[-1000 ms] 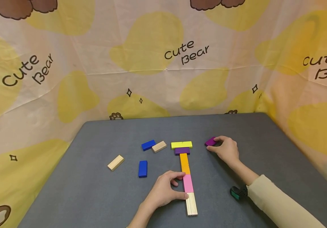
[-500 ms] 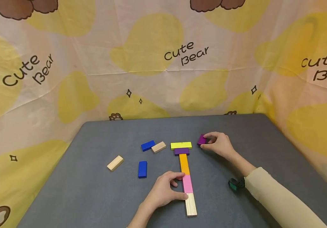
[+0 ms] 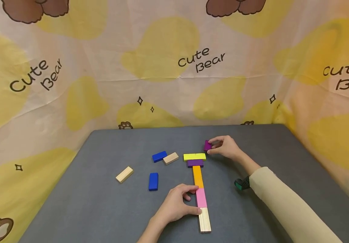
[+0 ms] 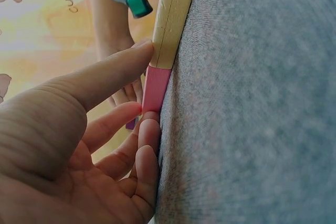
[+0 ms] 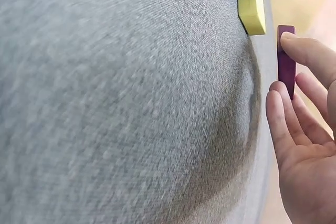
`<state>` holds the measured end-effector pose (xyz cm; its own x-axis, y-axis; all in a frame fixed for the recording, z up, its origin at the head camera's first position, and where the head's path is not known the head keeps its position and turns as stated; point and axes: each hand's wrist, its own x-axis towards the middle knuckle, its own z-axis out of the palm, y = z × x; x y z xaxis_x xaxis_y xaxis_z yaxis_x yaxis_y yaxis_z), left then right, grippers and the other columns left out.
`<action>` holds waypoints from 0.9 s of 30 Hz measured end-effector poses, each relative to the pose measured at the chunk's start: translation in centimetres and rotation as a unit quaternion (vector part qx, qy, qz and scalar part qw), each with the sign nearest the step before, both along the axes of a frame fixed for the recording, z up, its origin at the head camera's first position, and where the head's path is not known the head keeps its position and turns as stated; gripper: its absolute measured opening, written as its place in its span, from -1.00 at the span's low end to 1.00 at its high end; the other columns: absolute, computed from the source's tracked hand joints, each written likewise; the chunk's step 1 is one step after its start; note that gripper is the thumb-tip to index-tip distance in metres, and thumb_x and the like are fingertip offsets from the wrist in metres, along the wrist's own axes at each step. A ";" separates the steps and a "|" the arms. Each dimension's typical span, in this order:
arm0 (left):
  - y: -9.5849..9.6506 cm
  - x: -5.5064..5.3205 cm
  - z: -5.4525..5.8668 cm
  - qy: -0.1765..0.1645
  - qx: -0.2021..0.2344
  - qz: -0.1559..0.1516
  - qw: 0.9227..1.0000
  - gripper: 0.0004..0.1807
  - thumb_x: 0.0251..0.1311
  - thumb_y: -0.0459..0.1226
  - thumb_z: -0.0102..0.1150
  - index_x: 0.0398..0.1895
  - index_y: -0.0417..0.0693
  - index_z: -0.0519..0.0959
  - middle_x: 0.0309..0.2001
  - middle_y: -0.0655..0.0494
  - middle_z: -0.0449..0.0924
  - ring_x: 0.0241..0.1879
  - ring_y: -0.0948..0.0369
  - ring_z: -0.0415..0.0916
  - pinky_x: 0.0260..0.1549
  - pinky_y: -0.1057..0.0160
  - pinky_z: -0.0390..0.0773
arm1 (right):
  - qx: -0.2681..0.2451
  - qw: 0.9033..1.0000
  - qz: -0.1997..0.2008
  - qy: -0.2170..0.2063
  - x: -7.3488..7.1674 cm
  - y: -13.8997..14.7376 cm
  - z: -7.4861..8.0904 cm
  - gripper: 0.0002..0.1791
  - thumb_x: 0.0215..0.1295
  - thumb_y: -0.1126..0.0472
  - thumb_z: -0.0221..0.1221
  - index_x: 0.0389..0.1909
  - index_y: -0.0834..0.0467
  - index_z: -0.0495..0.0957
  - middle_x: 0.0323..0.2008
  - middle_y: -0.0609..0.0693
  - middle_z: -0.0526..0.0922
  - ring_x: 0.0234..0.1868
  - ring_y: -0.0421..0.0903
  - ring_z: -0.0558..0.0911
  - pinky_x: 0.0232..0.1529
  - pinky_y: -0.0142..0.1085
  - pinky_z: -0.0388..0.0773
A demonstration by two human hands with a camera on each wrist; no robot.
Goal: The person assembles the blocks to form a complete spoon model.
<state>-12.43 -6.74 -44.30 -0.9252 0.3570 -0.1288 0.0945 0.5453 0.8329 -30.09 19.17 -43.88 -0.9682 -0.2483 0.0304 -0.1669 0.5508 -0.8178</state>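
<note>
My right hand [image 3: 227, 147] pinches a small purple block [image 3: 207, 145] between thumb and fingers, behind and right of the yellow-green block [image 3: 194, 157]. In the right wrist view this block [image 5: 286, 69] appears raised off the table. The yellow-green block lies crosswise against a darker purple block [image 3: 195, 163]. From there an orange block [image 3: 198, 176], a pink block [image 3: 201, 197] and a plain wooden block [image 3: 204, 221] run end to end toward me. My left hand [image 3: 174, 206] rests beside this line, thumb touching the plain block's side and index finger near the orange-pink joint.
Left of the line lie a blue block [image 3: 153, 181], another blue block [image 3: 159, 156] touching a plain block [image 3: 170, 158], and a separate plain block [image 3: 124, 174]. The grey table [image 3: 86, 209] meets a printed cloth backdrop [image 3: 168, 47] behind and at the sides.
My right hand has carried the purple block leftward and slightly farther back, to just behind the yellow-green block's right end. My left hand stays beside the line of blocks.
</note>
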 end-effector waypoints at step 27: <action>0.2 0.0 0.0 -0.007 0.000 0.001 1.000 -0.33 -0.20 -0.12 0.64 0.12 0.14 0.64 -0.16 0.31 0.52 -0.25 0.23 0.42 -0.31 0.28 0.49 | -0.082 0.993 -0.045 -0.070 -1.4 -1.1 -2.1 -0.59 0.20 0.22 0.39 0.10 0.13 0.66 0.24 0.05 0.52 0.20 0.08 0.40 0.22 -0.05 0.35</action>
